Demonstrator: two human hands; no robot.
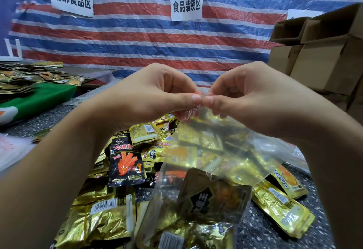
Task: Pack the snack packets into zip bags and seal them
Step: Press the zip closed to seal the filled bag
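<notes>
Hiding zip bag (214, 150) mouth: pinching hands.

— Item: tarpaulin backdrop (137, 38)?
— Striped red, blue and white; white paper signs (186, 5) lettered in black.
— Snack packets (102, 219)?
— Mostly gold foil; one black packet (126, 168) printed in red-orange.
— Zip bag (225, 162)?
— Clear.
— Countertop (261, 229)?
— Dark, speckled white. Cloth (43, 99): green. Cartons (324, 56): brown.

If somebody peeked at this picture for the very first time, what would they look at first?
Right in the middle, the left hand and right hand meet, both pinching the top edge of a clear zip bag with snack packets inside. Below lies a shiny gold pile of packets, one black with red sticks. Behind hangs a red, white and blue striped tarp with paper signs.
</notes>
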